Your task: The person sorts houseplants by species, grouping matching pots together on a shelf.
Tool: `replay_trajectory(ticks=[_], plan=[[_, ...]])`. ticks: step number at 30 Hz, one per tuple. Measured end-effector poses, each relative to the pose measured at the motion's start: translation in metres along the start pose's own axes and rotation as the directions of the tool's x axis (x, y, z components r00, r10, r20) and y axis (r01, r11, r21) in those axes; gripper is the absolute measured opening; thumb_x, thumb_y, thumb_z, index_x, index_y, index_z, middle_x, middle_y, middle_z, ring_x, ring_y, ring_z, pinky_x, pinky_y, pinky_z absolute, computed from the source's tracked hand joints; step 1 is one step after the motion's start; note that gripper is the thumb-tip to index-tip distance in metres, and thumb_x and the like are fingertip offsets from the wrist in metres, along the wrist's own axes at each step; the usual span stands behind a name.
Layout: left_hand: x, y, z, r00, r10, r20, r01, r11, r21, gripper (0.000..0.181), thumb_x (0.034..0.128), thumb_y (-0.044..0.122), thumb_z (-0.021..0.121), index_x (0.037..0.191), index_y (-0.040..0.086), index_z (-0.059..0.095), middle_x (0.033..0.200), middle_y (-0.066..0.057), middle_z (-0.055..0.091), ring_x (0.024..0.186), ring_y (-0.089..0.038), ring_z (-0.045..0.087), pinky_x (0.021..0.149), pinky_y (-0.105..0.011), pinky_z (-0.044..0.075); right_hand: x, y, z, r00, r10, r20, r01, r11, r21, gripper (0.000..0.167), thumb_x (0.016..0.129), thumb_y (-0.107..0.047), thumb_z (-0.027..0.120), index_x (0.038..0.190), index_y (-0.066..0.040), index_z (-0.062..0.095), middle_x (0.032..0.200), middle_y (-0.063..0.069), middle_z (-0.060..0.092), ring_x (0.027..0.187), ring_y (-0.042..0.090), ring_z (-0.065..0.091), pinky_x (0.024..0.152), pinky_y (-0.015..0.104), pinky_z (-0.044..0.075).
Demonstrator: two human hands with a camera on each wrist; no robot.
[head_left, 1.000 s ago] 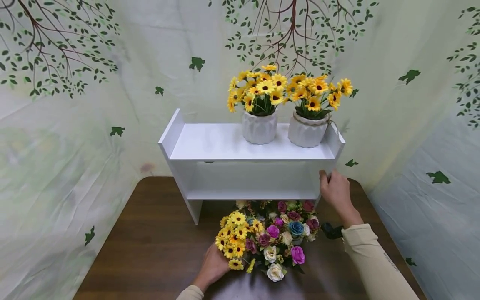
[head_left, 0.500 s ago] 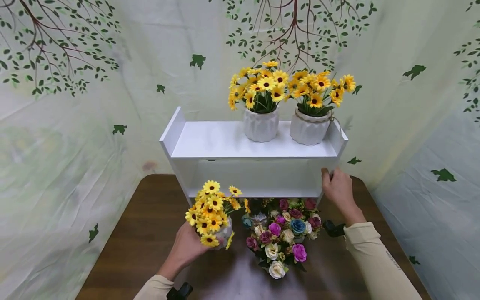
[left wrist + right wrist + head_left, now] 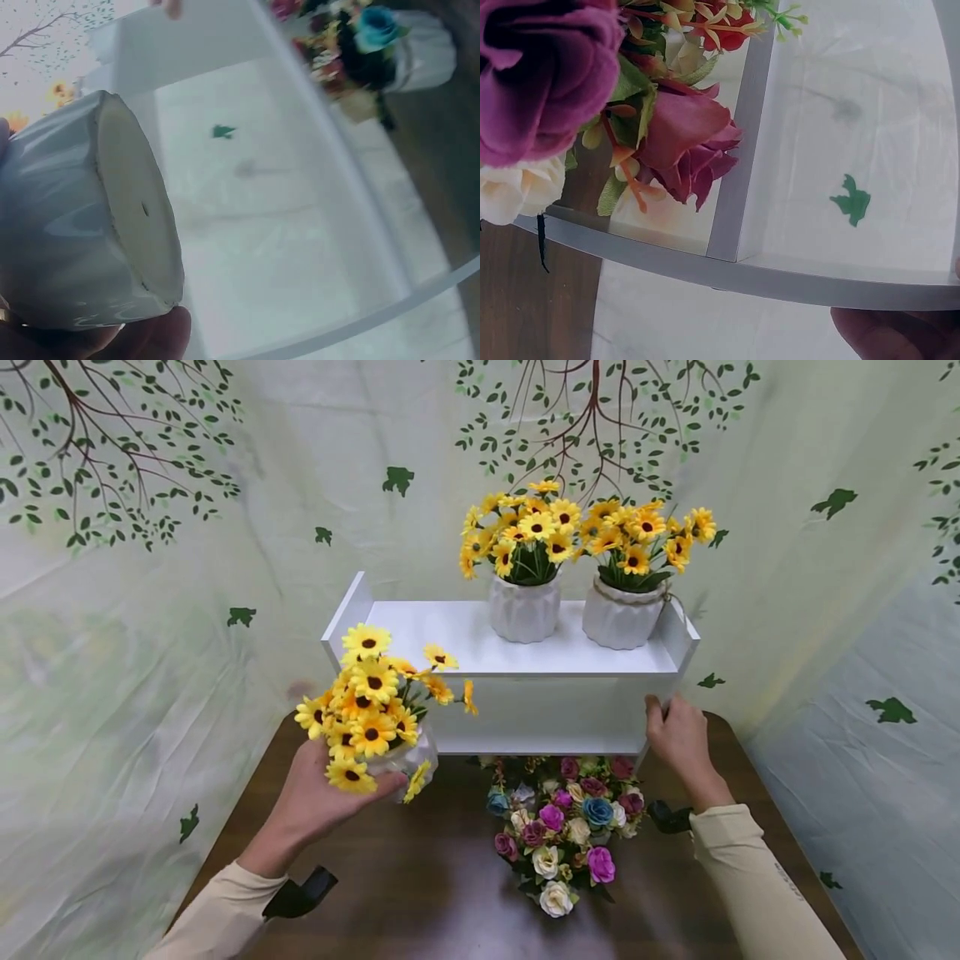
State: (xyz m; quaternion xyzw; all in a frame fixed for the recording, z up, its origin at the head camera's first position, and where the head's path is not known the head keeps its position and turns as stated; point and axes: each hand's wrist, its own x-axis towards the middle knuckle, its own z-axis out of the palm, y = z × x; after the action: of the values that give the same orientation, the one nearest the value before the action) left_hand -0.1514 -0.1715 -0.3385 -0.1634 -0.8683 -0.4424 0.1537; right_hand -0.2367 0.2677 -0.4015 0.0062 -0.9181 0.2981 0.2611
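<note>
My left hand [image 3: 322,793] grips a white pot [image 3: 408,758] of yellow daisies [image 3: 371,702], held in the air before the left part of the white shelf [image 3: 465,652]. In the left wrist view the pot [image 3: 67,225] shows its base, with fingertips [image 3: 174,330] below it. At the shelf's right side panel, my right hand [image 3: 681,743] holds the edge, fingers curled; in the right wrist view fingers [image 3: 885,334] touch the panel [image 3: 795,289]. Two white pots [image 3: 523,610] [image 3: 621,617] of yellow flowers stand on the top board, right of centre.
Rose bouquets [image 3: 562,835] in purple, cream and blue stand on the brown table [image 3: 390,893], in front of and below the shelf's right part. A printed cloth [image 3: 285,527] hangs behind. The shelf's middle board [image 3: 540,746] lies behind the held flowers' right side.
My left hand has lifted the potted daisies from beside the roses, moving up and left to the shelf's left part. The right hand stays at the side panel.
</note>
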Motion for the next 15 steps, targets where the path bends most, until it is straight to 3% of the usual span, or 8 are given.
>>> replay_trajectory(ticks=[4, 8, 11, 15], plan=[[0.017, 0.017, -0.016, 1.0, 0.028, 0.003, -0.028, 0.999, -0.039, 0.076, 0.0715, 0.014, 0.088, 0.138, 0.021, 0.051, 0.124, 0.0, 0.065, 0.107, 0.002, 0.059, 0.089, -0.01, 0.048, 0.0, -0.001, -0.001, 1.0, 0.003, 0.007, -0.003, 1.0, 0.001, 0.029, 0.1, -0.013, 0.047, 0.073, -0.003, 0.044, 0.053, 0.004, 0.039, 0.048, 0.02, 0.037, 0.049, 0.031, 0.029], [0.037, 0.032, -0.03, 0.997, -0.022, 0.073, 0.028, 0.995, -0.095, 0.082, 0.0783, 0.016, 0.084, 0.147, 0.027, 0.04, 0.136, 0.002, 0.058, 0.117, -0.003, 0.056, 0.095, -0.011, 0.047, 0.001, -0.002, -0.001, 1.0, 0.002, 0.008, -0.002, 1.0, 0.0, 0.029, 0.1, -0.013, 0.047, 0.073, -0.003, 0.044, 0.054, 0.003, 0.039, 0.048, 0.021, 0.038, 0.049, 0.031, 0.029], [0.059, 0.044, -0.041, 0.99, -0.076, 0.119, 0.092, 0.987, -0.133, 0.084, 0.0814, 0.019, 0.081, 0.15, 0.03, 0.035, 0.144, 0.001, 0.053, 0.124, -0.009, 0.052, 0.104, -0.024, 0.046, 0.001, -0.002, -0.001, 1.0, 0.0, 0.01, 0.0, 1.0, 0.001, 0.029, 0.1, -0.014, 0.047, 0.073, -0.003, 0.044, 0.054, 0.005, 0.041, 0.049, 0.022, 0.041, 0.05, 0.031, 0.03], [0.096, 0.061, -0.049, 0.981, -0.154, 0.119, 0.17, 0.976, -0.137, 0.085, 0.0809, 0.025, 0.082, 0.151, 0.032, 0.034, 0.149, 0.001, 0.048, 0.131, -0.016, 0.048, 0.112, -0.045, 0.041, 0.001, 0.0, -0.001, 1.0, 0.006, 0.013, -0.006, 1.0, -0.005, 0.028, 0.1, -0.014, 0.047, 0.075, -0.002, 0.045, 0.055, 0.009, 0.043, 0.05, 0.024, 0.042, 0.05, 0.031, 0.031]])
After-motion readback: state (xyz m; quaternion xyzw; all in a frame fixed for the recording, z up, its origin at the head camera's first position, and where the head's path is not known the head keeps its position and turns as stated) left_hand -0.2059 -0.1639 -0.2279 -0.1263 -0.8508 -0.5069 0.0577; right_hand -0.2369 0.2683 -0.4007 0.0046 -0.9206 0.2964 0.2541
